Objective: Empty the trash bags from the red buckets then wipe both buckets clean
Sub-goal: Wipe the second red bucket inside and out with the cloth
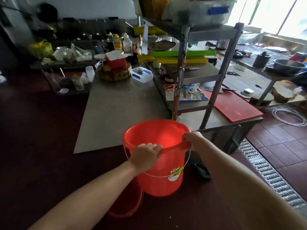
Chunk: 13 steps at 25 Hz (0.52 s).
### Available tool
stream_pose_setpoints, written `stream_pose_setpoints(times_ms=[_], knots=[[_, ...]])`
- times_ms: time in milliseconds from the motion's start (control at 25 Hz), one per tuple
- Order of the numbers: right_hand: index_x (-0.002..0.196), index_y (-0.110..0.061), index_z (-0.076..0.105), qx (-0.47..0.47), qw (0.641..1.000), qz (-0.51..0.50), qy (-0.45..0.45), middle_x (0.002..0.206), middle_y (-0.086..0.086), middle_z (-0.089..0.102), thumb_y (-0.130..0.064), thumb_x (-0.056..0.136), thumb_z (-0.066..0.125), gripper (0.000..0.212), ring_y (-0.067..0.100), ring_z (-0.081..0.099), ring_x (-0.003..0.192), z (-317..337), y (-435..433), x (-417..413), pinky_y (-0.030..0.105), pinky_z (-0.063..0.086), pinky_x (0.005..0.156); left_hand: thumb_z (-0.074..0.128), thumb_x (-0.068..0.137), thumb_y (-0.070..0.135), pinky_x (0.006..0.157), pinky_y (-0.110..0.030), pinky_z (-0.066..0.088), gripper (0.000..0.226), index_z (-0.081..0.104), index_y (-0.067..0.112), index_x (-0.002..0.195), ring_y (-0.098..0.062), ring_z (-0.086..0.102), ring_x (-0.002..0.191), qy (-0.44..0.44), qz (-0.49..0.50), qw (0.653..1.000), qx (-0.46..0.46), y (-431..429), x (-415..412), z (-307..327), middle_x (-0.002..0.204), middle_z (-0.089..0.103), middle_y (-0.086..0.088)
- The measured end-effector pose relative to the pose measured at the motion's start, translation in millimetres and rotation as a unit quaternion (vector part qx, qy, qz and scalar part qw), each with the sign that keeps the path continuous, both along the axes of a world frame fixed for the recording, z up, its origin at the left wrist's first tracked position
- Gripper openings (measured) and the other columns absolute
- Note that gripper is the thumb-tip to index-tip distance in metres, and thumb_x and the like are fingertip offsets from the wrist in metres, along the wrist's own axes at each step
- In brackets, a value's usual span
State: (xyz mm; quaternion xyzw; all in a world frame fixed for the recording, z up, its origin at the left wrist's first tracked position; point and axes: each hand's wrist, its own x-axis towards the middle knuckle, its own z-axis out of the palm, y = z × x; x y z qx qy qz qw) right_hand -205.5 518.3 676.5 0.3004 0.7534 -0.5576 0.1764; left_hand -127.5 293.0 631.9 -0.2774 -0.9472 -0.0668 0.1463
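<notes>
A red bucket (159, 176) hangs in the air in front of me, upright, with nothing showing inside it. My left hand (146, 156) grips its near rim, fingers curled over the edge. My right hand (193, 141) grips the rim at the right side. The bucket's wire handle hangs down across its white label. Below it, on the dark floor, part of a second red bucket (126, 205) shows, mostly hidden behind the first bucket and my left forearm.
A steel table (116, 107) stands just beyond the bucket, with a wooden chopping block (114, 73) and bottles at its far end. A metal shelf rack (207, 80) and a red cutting board (235, 107) are to the right. A floor drain grate (269, 176) runs along the right.
</notes>
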Motion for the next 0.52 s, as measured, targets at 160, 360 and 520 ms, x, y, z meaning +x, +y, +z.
stream_pose_setpoints(times_ms=[160, 360, 520], knots=[[0.101, 0.001, 0.063, -0.063, 0.998, 0.017, 0.026, 0.073, 0.01, 0.056, -0.004, 0.092, 0.055, 0.013, 0.023, 0.058, 0.059, 26, -58, -41, 0.051, 0.06, 0.081, 0.064, 0.093, 0.023, 0.087, -0.043, 0.042, 0.023, 0.066, 0.014, 0.114, -0.028, 0.06, 0.095, -0.008, 0.086, 0.992, 0.09, -62, -54, 18, 0.103, 0.068, -0.002], [0.099, -0.002, 0.069, -0.122, 0.99, 0.052, 0.045, 0.09, 0.011, 0.067, -0.014, 0.09, 0.07, 0.015, 0.031, 0.07, 0.08, 37, -151, -87, 0.045, 0.056, 0.086, 0.052, 0.102, 0.033, 0.096, -0.04, 0.036, 0.024, 0.066, 0.018, 0.115, -0.027, 0.057, 0.109, -0.075, 0.196, 0.959, 0.192, -160, -122, 33, 0.11, 0.068, -0.005], [0.112, -0.002, 0.071, -0.1, 0.989, 0.07, 0.081, 0.096, 0.009, 0.07, -0.015, 0.094, 0.067, 0.023, 0.025, 0.064, 0.078, 24, -238, -129, 0.035, 0.048, 0.075, 0.053, 0.102, 0.033, 0.095, -0.042, 0.044, 0.026, 0.065, 0.015, 0.115, -0.03, 0.061, 0.11, -0.148, 0.225, 0.936, 0.228, -260, -182, 29, 0.112, 0.068, -0.011]])
